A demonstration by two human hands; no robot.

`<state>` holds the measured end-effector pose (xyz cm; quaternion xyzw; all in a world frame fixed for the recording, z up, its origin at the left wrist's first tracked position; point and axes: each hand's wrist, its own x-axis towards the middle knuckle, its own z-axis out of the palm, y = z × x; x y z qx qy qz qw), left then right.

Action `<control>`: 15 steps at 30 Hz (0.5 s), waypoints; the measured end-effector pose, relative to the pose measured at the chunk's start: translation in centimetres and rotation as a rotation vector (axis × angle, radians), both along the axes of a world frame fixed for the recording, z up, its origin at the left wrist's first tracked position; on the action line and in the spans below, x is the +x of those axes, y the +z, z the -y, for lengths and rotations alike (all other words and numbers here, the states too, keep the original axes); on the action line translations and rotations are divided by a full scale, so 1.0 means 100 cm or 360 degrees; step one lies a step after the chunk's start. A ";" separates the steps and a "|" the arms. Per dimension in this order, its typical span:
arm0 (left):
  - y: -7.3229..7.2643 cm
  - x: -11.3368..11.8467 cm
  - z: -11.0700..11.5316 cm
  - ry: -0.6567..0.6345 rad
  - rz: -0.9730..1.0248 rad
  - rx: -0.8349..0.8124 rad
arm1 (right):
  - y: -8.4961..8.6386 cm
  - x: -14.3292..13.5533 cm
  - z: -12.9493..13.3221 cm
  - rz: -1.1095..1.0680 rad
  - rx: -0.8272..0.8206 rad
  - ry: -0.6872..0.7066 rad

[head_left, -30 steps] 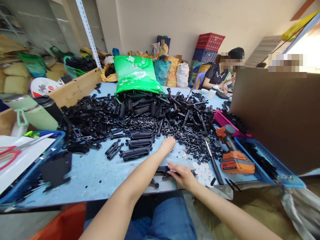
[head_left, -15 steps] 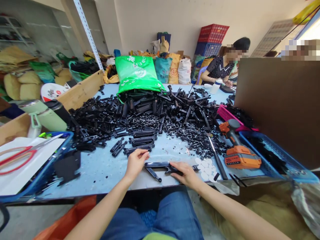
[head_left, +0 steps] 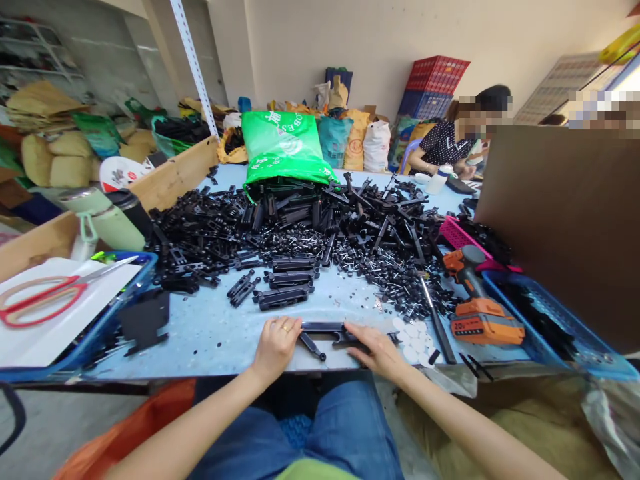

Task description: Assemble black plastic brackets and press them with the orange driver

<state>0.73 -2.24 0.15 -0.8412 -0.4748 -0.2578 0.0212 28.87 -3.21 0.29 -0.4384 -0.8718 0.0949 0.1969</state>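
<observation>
A long black plastic part (head_left: 323, 327) lies near the front edge of the blue table (head_left: 200, 327), with a shorter black arm (head_left: 313, 345) angled down from it. My left hand (head_left: 277, 343) is closed around its left end; a ring shows on one finger. My right hand (head_left: 375, 348) grips the right portion, thumb and fingers on either side. Behind my hands several black assembled pieces (head_left: 287, 293) are stacked in a row. Farther back lie heaps of black parts (head_left: 200, 233) and small screws (head_left: 395, 277).
An orange cordless drill (head_left: 485, 320), a hammer (head_left: 437, 320) and white discs (head_left: 414, 339) are at the right, beside a blue basket (head_left: 555, 317). Red-handled scissors (head_left: 45, 300) rest on the left basket. A green bag (head_left: 285, 150) and a seated person (head_left: 445, 147) are at the back.
My left hand has moved down and right from beside the stacked pieces onto the left end of the long part. The camera view has shifted slightly left.
</observation>
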 end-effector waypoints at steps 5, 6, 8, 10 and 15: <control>0.014 0.029 -0.010 -0.0232 -0.0180 -0.0026 | -0.001 0.009 -0.010 0.0398 0.0250 -0.0288; 0.021 0.036 -0.013 -0.0275 -0.0207 -0.0114 | 0.004 0.008 -0.011 0.0421 0.0272 -0.0264; 0.037 0.041 -0.014 -0.0240 -0.0177 -0.0283 | 0.022 0.005 -0.013 0.0360 0.0284 -0.0153; 0.057 0.037 -0.006 -0.0246 0.0016 -0.0402 | 0.049 -0.004 -0.010 0.0123 0.0171 0.0090; 0.091 0.019 0.041 -0.0586 0.1020 -0.0615 | 0.104 -0.042 0.010 -0.0893 -0.0383 0.0762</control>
